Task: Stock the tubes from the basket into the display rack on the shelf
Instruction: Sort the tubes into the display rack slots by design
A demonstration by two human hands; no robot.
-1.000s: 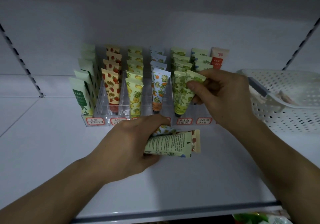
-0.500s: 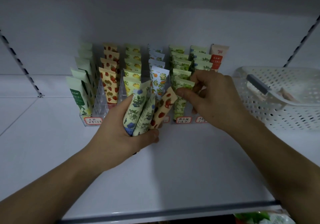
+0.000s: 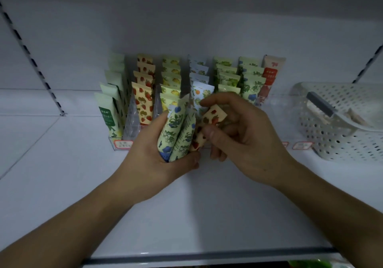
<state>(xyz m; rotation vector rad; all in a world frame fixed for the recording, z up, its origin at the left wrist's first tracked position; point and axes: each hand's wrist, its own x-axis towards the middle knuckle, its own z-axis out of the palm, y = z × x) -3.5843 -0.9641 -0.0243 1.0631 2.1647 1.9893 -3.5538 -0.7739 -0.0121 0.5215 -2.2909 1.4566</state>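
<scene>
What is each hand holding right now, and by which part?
The left hand grips a fan of tubes by their lower ends. The right hand pinches the strawberry tube from that fan, around its middle.

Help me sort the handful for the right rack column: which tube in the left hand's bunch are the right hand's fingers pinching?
The strawberry-print tube, rightmost in the left hand. The right hand pinches it; the two blueberry-print tubes beside it go untouched.
</scene>
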